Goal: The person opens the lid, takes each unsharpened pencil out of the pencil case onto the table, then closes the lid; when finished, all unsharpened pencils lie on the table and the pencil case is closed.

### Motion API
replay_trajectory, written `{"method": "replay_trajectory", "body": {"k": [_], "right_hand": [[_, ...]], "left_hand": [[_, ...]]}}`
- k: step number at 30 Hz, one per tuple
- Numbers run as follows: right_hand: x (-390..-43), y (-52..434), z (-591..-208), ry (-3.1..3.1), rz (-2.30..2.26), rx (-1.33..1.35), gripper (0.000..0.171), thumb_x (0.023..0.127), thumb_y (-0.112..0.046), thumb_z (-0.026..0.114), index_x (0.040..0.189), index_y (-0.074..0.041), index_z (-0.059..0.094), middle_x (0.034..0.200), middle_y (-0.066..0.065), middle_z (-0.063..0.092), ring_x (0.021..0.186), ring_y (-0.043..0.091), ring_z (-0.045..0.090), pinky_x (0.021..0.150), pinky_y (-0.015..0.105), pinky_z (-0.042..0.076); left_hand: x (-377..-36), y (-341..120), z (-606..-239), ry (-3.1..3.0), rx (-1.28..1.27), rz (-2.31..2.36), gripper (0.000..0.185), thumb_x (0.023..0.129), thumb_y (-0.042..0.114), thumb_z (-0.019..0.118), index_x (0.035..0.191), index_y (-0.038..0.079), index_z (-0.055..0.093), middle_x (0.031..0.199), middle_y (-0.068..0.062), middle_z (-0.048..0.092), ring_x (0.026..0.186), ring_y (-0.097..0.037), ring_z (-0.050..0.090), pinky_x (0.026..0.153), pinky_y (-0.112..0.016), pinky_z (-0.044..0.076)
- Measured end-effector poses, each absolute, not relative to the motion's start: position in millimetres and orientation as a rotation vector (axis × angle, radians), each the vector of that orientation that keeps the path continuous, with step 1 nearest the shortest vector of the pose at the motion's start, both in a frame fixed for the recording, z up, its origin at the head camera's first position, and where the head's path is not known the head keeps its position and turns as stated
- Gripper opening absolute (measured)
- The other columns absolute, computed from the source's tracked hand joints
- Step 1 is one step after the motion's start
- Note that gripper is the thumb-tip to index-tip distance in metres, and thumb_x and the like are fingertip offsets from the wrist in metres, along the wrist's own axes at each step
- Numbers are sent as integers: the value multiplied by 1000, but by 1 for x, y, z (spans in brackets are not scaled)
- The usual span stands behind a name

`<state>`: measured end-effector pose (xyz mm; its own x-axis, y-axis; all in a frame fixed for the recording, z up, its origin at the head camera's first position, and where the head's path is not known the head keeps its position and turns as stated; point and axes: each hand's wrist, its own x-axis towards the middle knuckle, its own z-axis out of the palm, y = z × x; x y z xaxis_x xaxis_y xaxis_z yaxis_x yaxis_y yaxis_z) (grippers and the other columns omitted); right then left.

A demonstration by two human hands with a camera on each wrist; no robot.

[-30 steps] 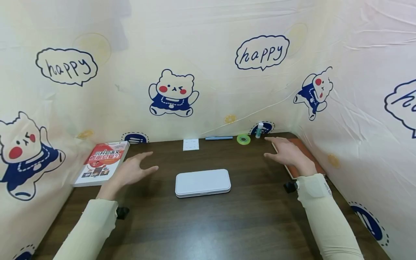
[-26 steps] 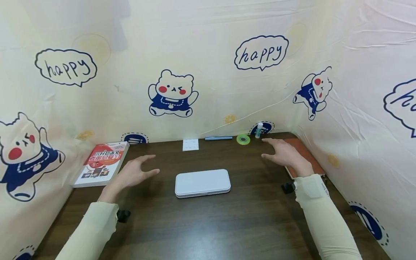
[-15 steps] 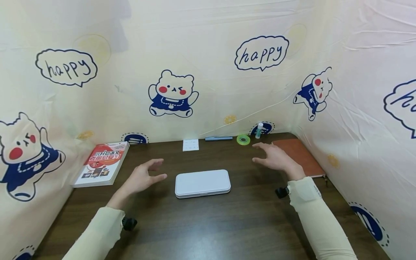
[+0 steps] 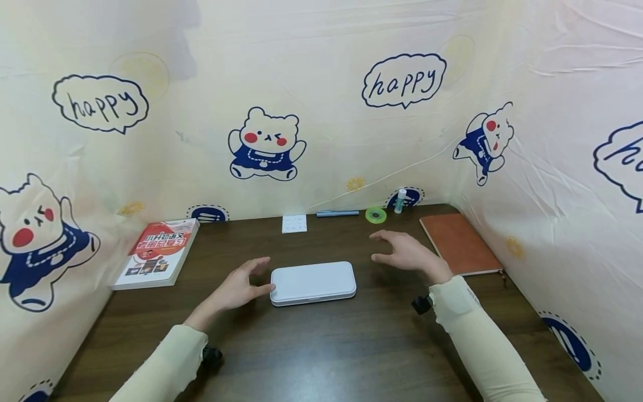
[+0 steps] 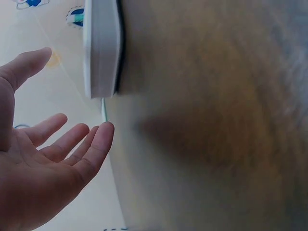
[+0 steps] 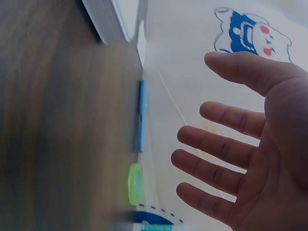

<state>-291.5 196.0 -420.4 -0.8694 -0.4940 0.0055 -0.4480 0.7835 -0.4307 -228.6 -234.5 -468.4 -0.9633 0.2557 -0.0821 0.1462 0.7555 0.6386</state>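
White case (image 4: 313,283) on dark wood-grain table (image 4: 351,346); red-and-white book (image 4: 157,252); plain brown notebook (image 4: 459,244).

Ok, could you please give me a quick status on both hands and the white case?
Left hand open, at the white case left end. Right hand open, apart from it. Case closed, flat on table. Nothing between.

Beyond the fingers, against the far curtain: a white card (image 4: 294,223), blue pen (image 4: 337,213), green tape roll (image 4: 375,215), small bottle (image 4: 400,200).

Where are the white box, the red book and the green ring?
white box (image 4: 313,282), head view, middle of its lid
red book (image 4: 157,251), head view, middle of its cover
green ring (image 4: 375,215), head view, on its rim
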Motion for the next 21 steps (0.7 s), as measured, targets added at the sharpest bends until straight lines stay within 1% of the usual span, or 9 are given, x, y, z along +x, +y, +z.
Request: {"method": "replay_trajectory", "body": {"k": [7, 11, 14, 17, 21], "right_hand": [[-289, 177, -439, 2815, -602, -782, 57, 93, -42, 69, 141, -15, 55, 143, 9, 58, 133, 30, 54, 109, 52, 43], [-286, 164, -446, 2787, -592, -806, 56, 92, -41, 70, 140, -17, 56, 144, 7, 58, 135, 29, 52, 110, 52, 41], [-283, 154, -450, 2775, -575, -824, 55, 91, -40, 71, 140, -18, 57, 144, 6, 57, 135, 28, 52, 111, 51, 41], [-280, 146, -452, 2761, -559, -838, 55, 91, -41, 71, 139, -19, 57, 145, 5, 56, 136, 26, 51, 111, 50, 41], [-276, 136, -456, 2745, -534, -871, 56, 90, -45, 71, 139, -22, 57, 147, 4, 54, 137, 25, 49, 112, 50, 40]], "left_hand": [[-224, -223, -476, 2791, 401, 943, 88, 86, 47, 76, 154, 8, 36, 150, -19, 46, 128, -36, 55, 100, -54, 49], [-223, -218, -478, 2800, 438, 930, 90, 84, 46, 78, 153, 6, 36, 150, -19, 45, 125, -35, 56, 100, -53, 49], [-223, -214, -480, 2810, 446, 901, 92, 82, 44, 80, 153, 6, 36, 151, -19, 44, 125, -34, 56, 103, -53, 46], [-223, -211, -481, 2830, 454, 840, 94, 81, 45, 81, 153, 4, 36, 153, -20, 43, 130, -35, 53, 107, -54, 43], [-224, -208, -483, 2839, 448, 791, 96, 80, 47, 81, 153, 3, 36, 155, -21, 40, 139, -39, 44, 111, -57, 37]]}}
